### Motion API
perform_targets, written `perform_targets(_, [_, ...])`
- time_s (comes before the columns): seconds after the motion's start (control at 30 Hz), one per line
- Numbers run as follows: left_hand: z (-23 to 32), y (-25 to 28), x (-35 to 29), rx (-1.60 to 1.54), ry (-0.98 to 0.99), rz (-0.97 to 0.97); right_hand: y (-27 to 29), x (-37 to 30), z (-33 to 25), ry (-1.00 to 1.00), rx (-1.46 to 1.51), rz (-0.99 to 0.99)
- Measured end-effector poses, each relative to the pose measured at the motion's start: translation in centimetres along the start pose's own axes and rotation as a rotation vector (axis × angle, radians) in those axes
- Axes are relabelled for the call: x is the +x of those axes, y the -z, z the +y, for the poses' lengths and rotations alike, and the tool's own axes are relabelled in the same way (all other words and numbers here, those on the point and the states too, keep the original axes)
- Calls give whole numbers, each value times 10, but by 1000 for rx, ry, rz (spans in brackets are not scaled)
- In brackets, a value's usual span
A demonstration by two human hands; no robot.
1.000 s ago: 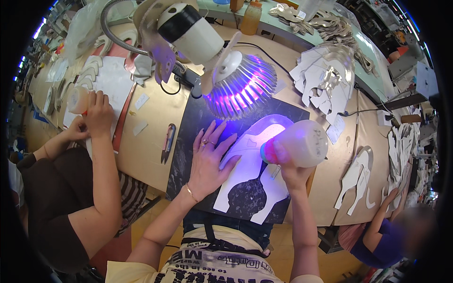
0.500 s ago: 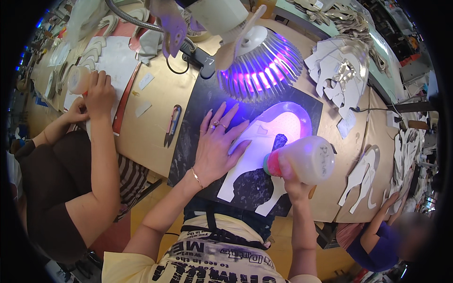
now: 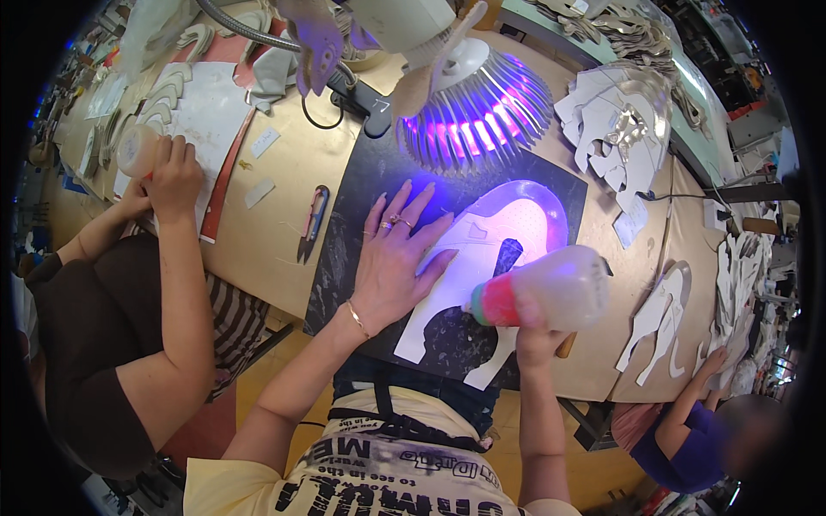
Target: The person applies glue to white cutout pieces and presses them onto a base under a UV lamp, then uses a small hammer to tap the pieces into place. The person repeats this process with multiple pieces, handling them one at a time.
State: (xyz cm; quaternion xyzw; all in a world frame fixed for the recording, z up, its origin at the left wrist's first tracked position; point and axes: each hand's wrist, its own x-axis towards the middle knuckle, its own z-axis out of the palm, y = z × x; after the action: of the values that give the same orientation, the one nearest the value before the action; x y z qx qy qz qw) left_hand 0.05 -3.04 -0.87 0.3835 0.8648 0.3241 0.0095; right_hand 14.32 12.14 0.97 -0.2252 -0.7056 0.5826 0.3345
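White arched piece (image 3: 465,271): lying on the dark slab (image 3: 357,198), curve toward its far right corner; left hand (image 3: 391,267): resting spread over the piece's left side, grasping nothing; right hand (image 3: 538,338): fingers clasping a squeeze bottle (image 3: 564,288) by the right edge; we are apparently coating the piece, next needing nozzle (image 3: 469,307) aim.

purple-glowing lamp (image 3: 475,120), tan worktable (image 3: 268,249), yellow floor (image 3: 590,473)

Violet glow from lamp (image 3: 476,110), distorted edges

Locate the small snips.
In the head view, the snips lie on the tan table, just left of the black board and left of the left hand.
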Motion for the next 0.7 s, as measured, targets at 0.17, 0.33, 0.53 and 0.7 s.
perform_targets(0.17, [1, 0, 0, 0, 11, -7, 2, 16, -2, -35, 50, 77])
perform_targets(0.33, [2, 1, 1, 29, 10, -16, -2, 29, -5, -211, 69, 15])
perform_targets(0.53, [2, 0, 3, 54, -20, -9, -1, 52, 1, -385, 256, -194])
perform_targets(0.7, [3, -1, 4, 61, -21, -43, 3, 54, 7, -306, 293, -263])
